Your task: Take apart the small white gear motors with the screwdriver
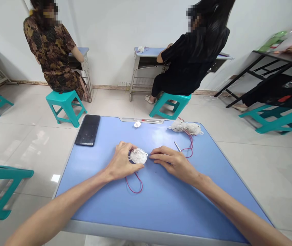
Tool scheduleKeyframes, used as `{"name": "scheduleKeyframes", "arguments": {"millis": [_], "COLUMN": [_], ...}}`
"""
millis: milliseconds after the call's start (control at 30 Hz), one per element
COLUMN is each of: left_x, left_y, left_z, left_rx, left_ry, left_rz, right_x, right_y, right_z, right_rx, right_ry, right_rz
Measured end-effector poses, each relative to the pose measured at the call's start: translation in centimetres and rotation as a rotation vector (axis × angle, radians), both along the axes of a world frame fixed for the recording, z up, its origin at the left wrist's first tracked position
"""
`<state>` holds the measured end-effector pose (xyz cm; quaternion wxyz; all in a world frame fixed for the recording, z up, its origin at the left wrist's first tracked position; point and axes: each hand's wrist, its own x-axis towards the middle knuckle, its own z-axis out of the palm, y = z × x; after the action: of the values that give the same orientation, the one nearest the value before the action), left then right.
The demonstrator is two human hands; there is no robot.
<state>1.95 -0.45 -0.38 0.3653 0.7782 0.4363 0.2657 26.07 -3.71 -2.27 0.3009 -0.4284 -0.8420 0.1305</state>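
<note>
My left hand [124,162] is closed around the edge of a round white disc-shaped piece [138,156] with small side tabs and a rough, whitish surface. From below it a red cord [141,189] loops onto the blue desk. To the right, my right hand [170,160] has its fingers drawn together, fingertips right by the disc's right tab. Whatever those fingertips pinch is too small to make out. Behind the right hand lies a slim metallic pen-like tool [177,147], partly hidden.
On the blue desk [161,205] lie a black phone [87,130], a small white round piece [137,124] and two white lumpy pieces [187,127] with red cord. A tray groove [141,120] holds a thin stick. Beyond, people sit on teal stools [64,99].
</note>
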Motion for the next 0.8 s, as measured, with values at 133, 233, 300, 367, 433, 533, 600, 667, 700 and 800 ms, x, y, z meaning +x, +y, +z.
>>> {"name": "scheduleKeyframes", "arguments": {"millis": [133, 233, 300, 367, 433, 533, 600, 667, 700, 800], "left_x": [0.0, 0.0, -0.1, -0.1, -0.2, -0.2, -0.3, -0.3, -0.4, -0.4], "left_y": [-0.1, -0.1, -0.1, -0.1, -0.1, -0.1, 0.0, 0.0, 0.1, 0.1], "left_z": [0.0, 0.0, 0.1, 0.2, 0.3, 0.4, 0.4, 0.3, 0.2, 0.1], "left_rx": [0.001, 0.002, 0.003, 0.005, 0.006, 0.008, 0.008, 0.008, 0.009, 0.011], "left_ry": [-0.004, 0.002, 0.012, 0.022, 0.03, 0.041, 0.045, 0.042, 0.039, 0.036], "left_rz": [0.004, 0.006, 0.012, 0.02, 0.024, 0.028, 0.037, 0.046, 0.047, 0.043], "right_x": [-0.4, -0.7, -1.0, -1.3, -1.7, -2.4, -2.8, -3.1, -3.3, -3.6], "right_y": [0.5, 0.9, 1.5, 2.5, 3.9, 6.4, 8.0, 9.3, 9.7, 10.6], "right_z": [-0.2, -0.4, -0.6, -0.9, -1.2, -1.6, -1.8, -2.0, -2.2, -2.5], "right_rx": [0.063, 0.098, 0.114, 0.13, 0.145, 0.171, 0.181, 0.189, 0.192, 0.204], "right_ry": [0.008, 0.047, 0.073, 0.076, 0.069, 0.082, 0.094, 0.102, 0.104, 0.11], "right_rz": [0.039, 0.038, 0.029, 0.009, -0.027, -0.09, -0.117, -0.135, -0.143, -0.173]}}
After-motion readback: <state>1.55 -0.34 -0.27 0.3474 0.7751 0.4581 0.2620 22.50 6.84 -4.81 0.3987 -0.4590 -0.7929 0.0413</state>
